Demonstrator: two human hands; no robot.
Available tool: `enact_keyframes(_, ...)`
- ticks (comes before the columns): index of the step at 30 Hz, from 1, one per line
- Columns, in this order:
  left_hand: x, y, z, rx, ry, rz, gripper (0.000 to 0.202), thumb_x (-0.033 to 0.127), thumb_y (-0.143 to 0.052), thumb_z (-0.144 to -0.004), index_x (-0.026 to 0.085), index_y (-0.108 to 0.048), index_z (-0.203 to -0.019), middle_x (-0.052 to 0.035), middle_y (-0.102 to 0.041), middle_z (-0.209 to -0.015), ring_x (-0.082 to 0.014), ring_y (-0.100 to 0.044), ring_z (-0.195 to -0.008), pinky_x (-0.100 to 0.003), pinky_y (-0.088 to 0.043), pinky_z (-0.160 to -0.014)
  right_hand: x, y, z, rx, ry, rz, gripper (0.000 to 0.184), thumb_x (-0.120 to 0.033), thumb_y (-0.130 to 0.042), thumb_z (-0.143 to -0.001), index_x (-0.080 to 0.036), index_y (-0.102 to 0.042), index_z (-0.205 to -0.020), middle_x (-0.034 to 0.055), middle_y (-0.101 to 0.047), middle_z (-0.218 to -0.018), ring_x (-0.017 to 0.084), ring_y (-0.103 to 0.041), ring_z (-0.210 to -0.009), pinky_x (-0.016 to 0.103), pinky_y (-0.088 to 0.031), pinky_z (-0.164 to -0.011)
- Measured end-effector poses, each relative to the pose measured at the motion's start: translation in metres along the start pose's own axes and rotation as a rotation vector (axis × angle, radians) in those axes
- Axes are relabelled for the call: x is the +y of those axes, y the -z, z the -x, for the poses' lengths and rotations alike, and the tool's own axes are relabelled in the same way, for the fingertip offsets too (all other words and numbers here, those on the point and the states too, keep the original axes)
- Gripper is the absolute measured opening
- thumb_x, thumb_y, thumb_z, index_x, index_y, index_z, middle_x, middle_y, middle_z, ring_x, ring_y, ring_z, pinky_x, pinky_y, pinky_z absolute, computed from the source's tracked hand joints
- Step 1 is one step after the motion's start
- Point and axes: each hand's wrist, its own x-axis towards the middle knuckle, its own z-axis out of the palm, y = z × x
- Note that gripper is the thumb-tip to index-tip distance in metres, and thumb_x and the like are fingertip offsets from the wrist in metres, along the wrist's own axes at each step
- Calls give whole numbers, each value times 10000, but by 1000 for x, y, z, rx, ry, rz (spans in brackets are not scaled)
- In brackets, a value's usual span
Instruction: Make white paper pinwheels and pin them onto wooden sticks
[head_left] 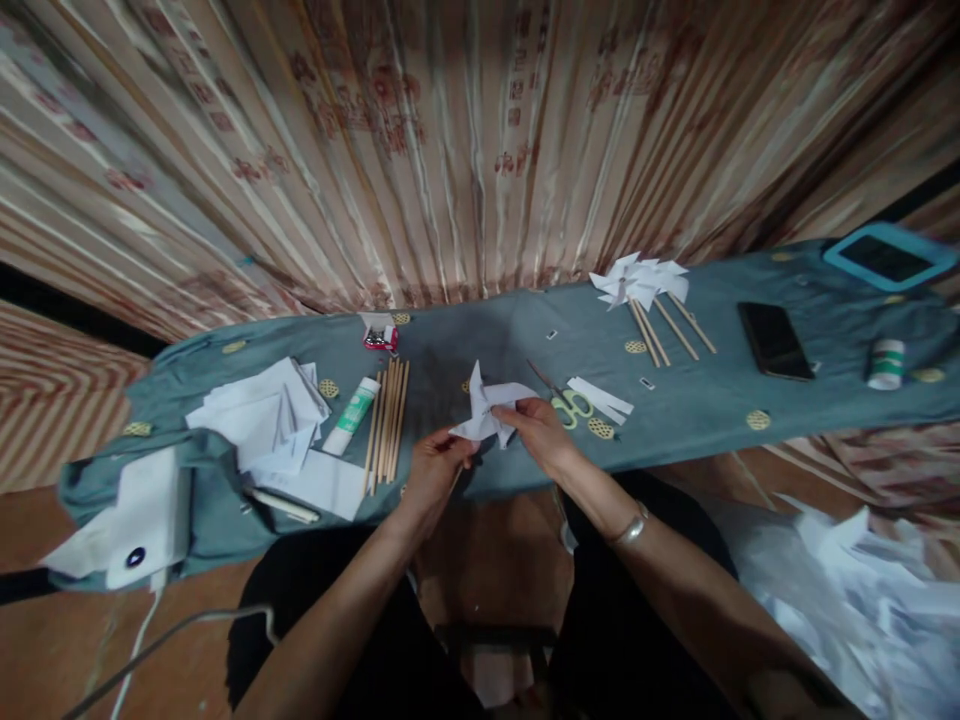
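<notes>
A white paper pinwheel (487, 405) is held up over the cloth-covered table, its pointed blades spread. My left hand (439, 465) pinches its lower left blade; a thin strip shows under these fingers, too faint to name. My right hand (536, 425) grips the pinwheel's right side, with the thumb near its centre. Just right of that hand lie green-handled scissors (571, 408) and white paper strips (602, 398). To the left of my left hand are several wooden sticks (388, 420), a glue tube (351, 415) and a small red-and-white box of pins (380, 332).
Finished pinwheels (637, 280) on sticks lie at the back right, near a black phone (774, 340), a glue stick (887, 364) and a blue-framed tablet (889, 255). Stacked paper (259, 415), a pen (283, 505) and a white device (150, 515) with a cable occupy the left end.
</notes>
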Motion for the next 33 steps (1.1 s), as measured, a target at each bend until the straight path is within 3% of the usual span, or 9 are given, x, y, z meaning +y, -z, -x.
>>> enact_keyframes(7,2,-3,21,45,-33,38,210,227,-825,-443,137,-697,-584,8,-619,-542,-70,-464,-490,-215,-349,-509,0,-5,8,-12,18,-6,256,-375,-807,-497,-193,-688,-633,1,-716,-642,173,-639,-654,283,-474,-684)
enact_keyframes(13,-7,-1,41,141,12,147,281,203,-811,-405,136,-720,-663,0,-643,-572,-85,-497,-515,-220,-357,-505,3,-14,18,-51,-6,7,249,-311,-794,-505,-185,-704,-700,-2,-732,-682,170,-651,-670,278,-482,-697)
enact_keyframes(18,-16,0,56,151,23,195,307,242,-844,-396,135,-711,-652,1,-647,-582,-87,-526,-541,-207,-385,-529,1,-13,26,-84,-35,46,242,-279,-789,-513,-176,-713,-718,-11,-726,-668,142,-630,-614,261,-470,-660)
enact_keyframes(22,-23,6,72,71,97,188,377,382,-871,-484,121,-742,-724,-54,-698,-702,-108,-583,-614,-206,-420,-556,-3,-10,29,-105,-55,84,243,-280,-794,-510,-175,-709,-712,-11,-716,-646,141,-633,-609,260,-473,-654)
enact_keyframes(26,-29,15,84,-76,194,149,462,446,-873,-531,97,-758,-811,-44,-676,-667,-71,-541,-542,-195,-420,-548,-5,-7,28,-118,-82,142,239,-261,-801,-502,-166,-712,-703,3,-729,-666,139,-638,-617,259,-479,-662)
enact_keyframes(33,-26,14,77,-208,204,146,505,484,-881,-533,104,-747,-837,-47,-687,-671,-108,-610,-542,-233,-485,-586,-13,-5,19,-146,-113,269,248,-247,-787,-505,-162,-736,-733,20,-754,-719,143,-659,-652,262,-492,-692)
